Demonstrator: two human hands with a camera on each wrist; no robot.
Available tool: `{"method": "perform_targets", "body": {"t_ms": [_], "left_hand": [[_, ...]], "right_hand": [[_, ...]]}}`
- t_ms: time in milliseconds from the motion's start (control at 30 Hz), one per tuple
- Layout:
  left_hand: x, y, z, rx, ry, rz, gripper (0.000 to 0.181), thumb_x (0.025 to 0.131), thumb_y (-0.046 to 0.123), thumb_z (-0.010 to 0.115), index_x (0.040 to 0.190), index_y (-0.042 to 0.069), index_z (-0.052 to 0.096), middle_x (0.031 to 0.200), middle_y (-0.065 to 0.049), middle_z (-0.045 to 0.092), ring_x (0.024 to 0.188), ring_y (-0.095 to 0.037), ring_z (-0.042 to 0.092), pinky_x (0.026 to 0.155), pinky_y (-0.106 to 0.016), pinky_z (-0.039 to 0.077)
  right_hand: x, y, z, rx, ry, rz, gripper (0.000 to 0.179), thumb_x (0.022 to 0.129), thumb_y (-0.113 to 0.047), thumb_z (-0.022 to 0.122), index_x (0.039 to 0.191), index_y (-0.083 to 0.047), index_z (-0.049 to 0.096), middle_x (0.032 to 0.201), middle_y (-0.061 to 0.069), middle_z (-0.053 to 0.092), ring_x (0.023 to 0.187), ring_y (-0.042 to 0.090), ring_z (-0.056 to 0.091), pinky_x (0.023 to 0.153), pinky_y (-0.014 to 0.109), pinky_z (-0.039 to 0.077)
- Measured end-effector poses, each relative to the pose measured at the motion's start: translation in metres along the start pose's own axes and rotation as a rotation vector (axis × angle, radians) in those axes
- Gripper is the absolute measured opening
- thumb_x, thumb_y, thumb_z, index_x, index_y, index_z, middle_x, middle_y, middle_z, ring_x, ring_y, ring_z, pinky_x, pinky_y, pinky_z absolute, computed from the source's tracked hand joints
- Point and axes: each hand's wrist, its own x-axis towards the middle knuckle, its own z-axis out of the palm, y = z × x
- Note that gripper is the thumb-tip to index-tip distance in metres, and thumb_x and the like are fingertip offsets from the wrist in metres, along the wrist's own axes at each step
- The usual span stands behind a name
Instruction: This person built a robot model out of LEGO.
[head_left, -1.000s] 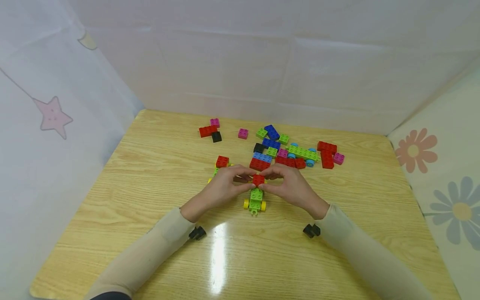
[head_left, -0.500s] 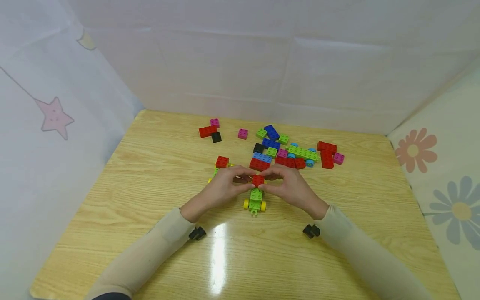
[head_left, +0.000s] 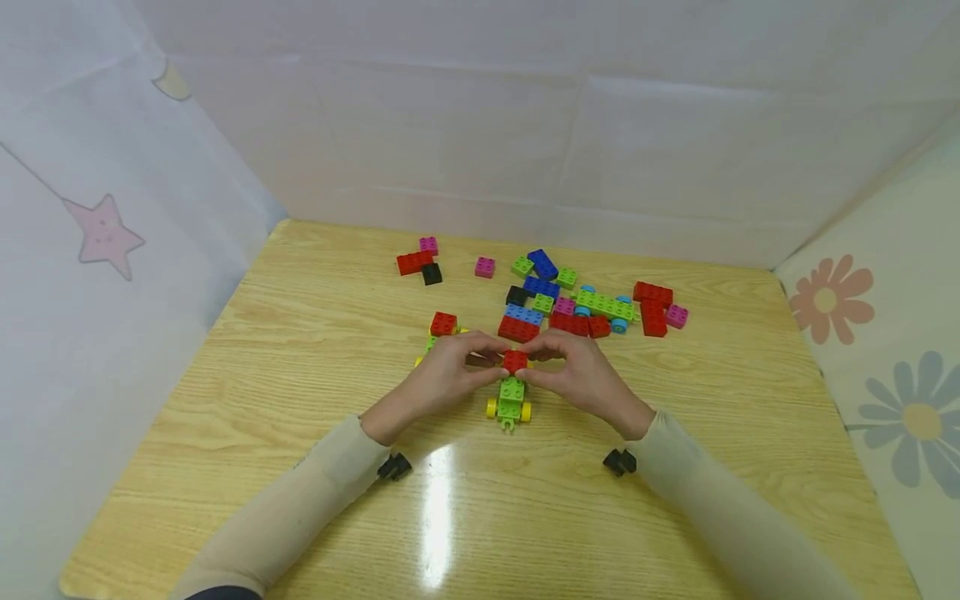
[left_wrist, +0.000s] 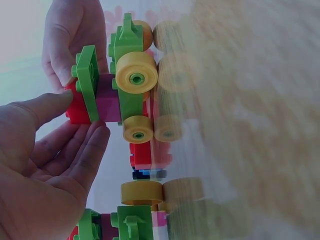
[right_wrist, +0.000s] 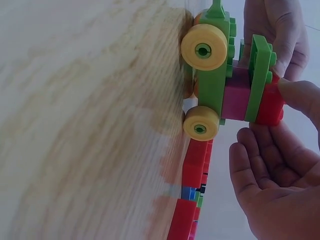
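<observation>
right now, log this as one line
left hand: holds red square plastic brick | right hand: same brick | brick: atop green plate of yellow-wheeled toy car

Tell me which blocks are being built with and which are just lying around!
Being built with, it seems:
red block, held by left hand and right hand
flat green piece
pink-purple block
green base with yellow wheels

Lying about, for example:
blue-wheeled green base
lone pink block
farthest blue block
</observation>
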Motion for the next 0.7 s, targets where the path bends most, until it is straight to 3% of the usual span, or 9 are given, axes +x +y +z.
{"method": "perform_targets", "body": {"t_ms": [700], "left_hand": [[-0.0001, 0.0005, 0.0001, 0.007, 0.001, 0.018, 0.035, 0.106, 0.018, 0.080, 0.140, 0.007, 0.076, 0.138, -0.009, 0.077, 0.122, -0.026, 0.079, 0.104, -0.038, 0.067]], "right_hand": [[-0.0029, 0.0005, 0.0044, 0.012, 0.030, 0.000, 0.033, 0.100, -0.033, 0.087, 0.129, -0.020, 0.081, 0.132, 0.000, 0.079, 0.125, 0.030, 0.076, 0.114, 0.062, 0.059]]}}
